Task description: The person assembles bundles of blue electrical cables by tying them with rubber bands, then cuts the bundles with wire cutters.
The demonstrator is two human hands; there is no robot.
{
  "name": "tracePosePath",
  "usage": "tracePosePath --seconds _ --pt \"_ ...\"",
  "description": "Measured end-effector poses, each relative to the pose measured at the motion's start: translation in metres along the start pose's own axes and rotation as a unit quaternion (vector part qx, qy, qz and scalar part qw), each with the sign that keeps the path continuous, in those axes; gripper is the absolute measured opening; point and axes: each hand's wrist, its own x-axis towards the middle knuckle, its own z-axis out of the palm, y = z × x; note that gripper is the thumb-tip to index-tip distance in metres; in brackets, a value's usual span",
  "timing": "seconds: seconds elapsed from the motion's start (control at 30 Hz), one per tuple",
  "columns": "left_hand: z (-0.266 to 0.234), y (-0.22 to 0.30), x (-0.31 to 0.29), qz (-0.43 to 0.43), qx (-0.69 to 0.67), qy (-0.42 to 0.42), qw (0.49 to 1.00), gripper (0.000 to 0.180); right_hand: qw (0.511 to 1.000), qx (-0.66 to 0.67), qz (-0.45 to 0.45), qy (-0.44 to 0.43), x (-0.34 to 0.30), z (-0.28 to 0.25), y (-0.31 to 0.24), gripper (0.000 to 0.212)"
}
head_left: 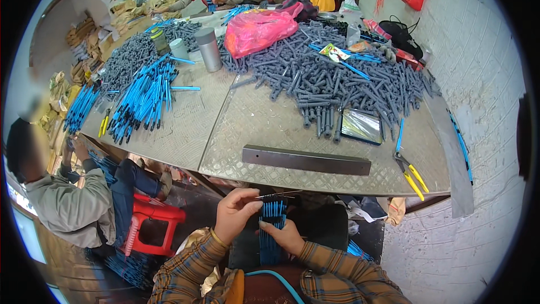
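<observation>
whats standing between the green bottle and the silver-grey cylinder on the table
In the head view, a short pale jar stands between the green bottle and the silver-grey cylinder.

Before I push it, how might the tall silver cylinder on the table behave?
The silver cylinder would likely tip if pushed near its top, being tall and narrow. Knocked over, its round side could roll. Its smooth-looking surface might be somewhat slippery.

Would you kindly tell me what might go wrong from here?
The thin rods at the left hand stick out sideways and could slip. The blue sticks bundled in the right hand might slide apart if the grip loosens. The yellow-handled pliers lie near the front edge of the table, so a knock could drop them.
</observation>
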Motion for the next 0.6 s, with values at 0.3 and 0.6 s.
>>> tracePosePath --seconds 0.3,0.6 --pt "-0.006 0.001 0.015 0.063 0.148 -0.046 0.986 0.003 1.0 0.006 0.022 -0.019 0.001 -0.006 -0.005 0.024" --pt "-0.021 0.039 0.216 0.036 0.245 -0.041 0.968 0.021 0.996 0.029 0.063 -0.057 -0.007 -0.023 -0.017 0.02"
